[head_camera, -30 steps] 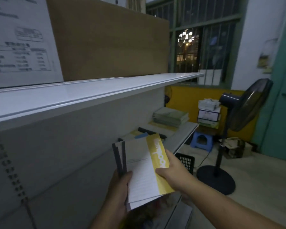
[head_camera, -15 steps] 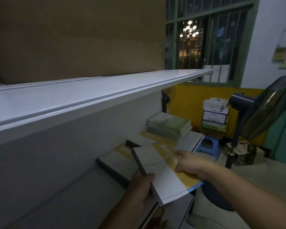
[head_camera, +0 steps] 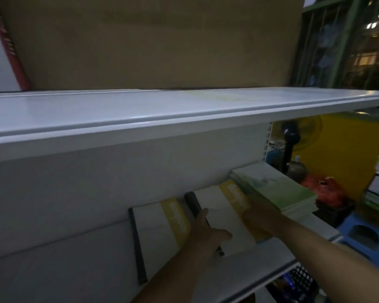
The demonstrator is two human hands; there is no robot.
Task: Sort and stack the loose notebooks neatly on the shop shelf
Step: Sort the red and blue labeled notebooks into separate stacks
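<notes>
On the lower white shelf (head_camera: pixel 74 265) lie two stacks of white notebooks with yellow bands and dark spines. The left stack (head_camera: pixel 158 228) lies untouched. My left hand (head_camera: pixel 206 235) grips the dark spine edge of the right stack (head_camera: pixel 219 215). My right hand (head_camera: pixel 258 217) rests flat on that stack's yellow band, fingers spread. A pile of green-covered notebooks (head_camera: pixel 276 189) sits just right of it, touching my right hand's fingers.
The upper shelf (head_camera: pixel 140 119) juts out overhead and carries a big cardboard box (head_camera: pixel 151 40). Right of the shelving are a fan (head_camera: pixel 293 136), a red bag (head_camera: pixel 326 191), a blue stool (head_camera: pixel 365 237) and a black basket (head_camera: pixel 300 283) below.
The notebooks I held upright in both hands have gone down flat onto the lower shelf beside the other stack. My view has moved closer to the shelf.
</notes>
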